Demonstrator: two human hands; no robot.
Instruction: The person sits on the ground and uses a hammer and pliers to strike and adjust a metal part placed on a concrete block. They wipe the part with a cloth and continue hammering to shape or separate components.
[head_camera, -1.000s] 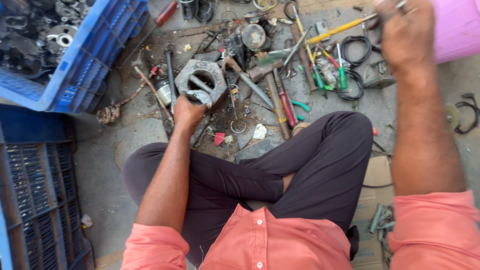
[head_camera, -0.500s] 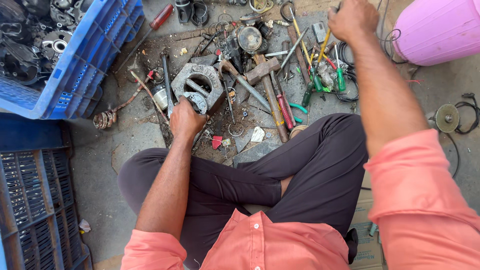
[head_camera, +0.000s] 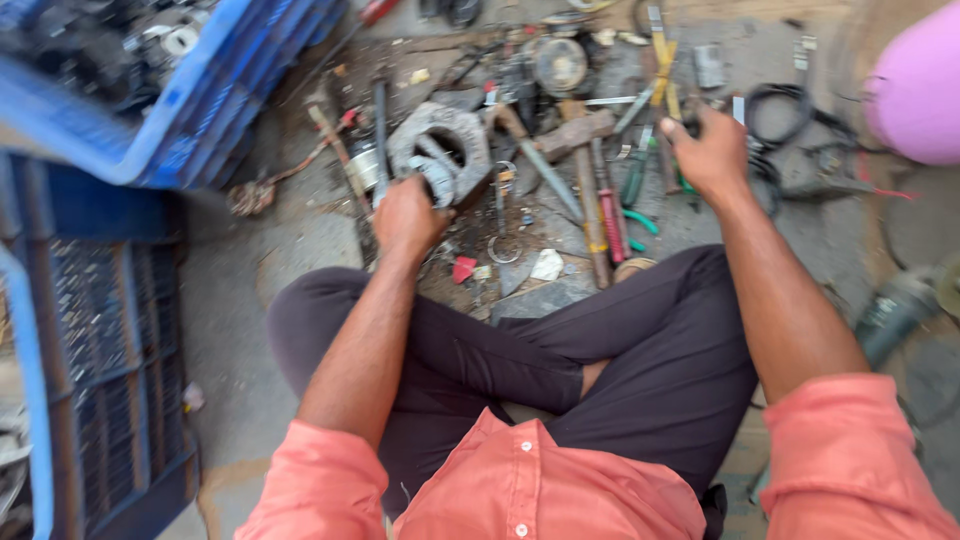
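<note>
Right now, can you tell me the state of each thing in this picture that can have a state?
left hand: closed on the grey metal housing.
grey metal housing: on the floor, open side up.
right hand: closed over the tool pile, contents hidden.
hammer: lying flat, untouched.
blue crate: tilted, filled with metal parts.
pink container: at the frame's edge, partly cut off.

You sit on a grey, grimy concrete floor (head_camera: 290, 250) in flat daylight. Blue plastic crates (head_camera: 230, 90) stand along its left edge; a pink container (head_camera: 920, 90) sits far right.
</note>
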